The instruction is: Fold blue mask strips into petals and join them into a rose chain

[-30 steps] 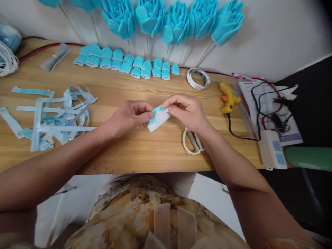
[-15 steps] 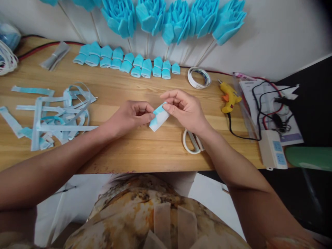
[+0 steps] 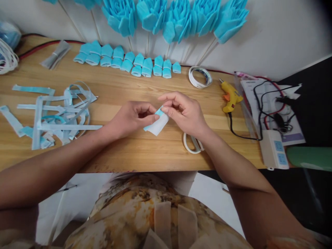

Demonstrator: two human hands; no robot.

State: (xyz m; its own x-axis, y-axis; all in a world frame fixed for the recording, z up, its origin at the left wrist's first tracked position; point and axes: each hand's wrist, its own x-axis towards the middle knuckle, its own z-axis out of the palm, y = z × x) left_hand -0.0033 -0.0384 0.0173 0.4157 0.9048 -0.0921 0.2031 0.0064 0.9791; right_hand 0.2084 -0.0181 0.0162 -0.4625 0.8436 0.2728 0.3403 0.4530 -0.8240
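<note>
A small blue and white fabric piece point(image 3: 160, 124) is pinched between my two hands above the middle of the wooden table. My left hand point(image 3: 137, 118) grips its left edge with thumb and forefinger. Thumb and fingertips of my right hand point(image 3: 183, 112) close on its upper right corner. The white side faces up, and a strip of blue shows along the top. Just below my right hand lie white-handled scissors point(image 3: 190, 145), partly hidden by the wrist; their blades do not show.
Cut blue strips point(image 3: 62, 112) lie heaped at left. Folded blue petals point(image 3: 118, 57) line the back, below blue fabric flowers point(image 3: 176, 20) on sticks. A tape roll point(image 3: 199, 77), a yellow glue gun point(image 3: 230, 98) with its cord and a power strip point(image 3: 273, 148) are at right.
The fabric piece has been turned in my fingers, so more of its white side shows and less blue. Both hands stay nearly in place, with the left slightly further right.
</note>
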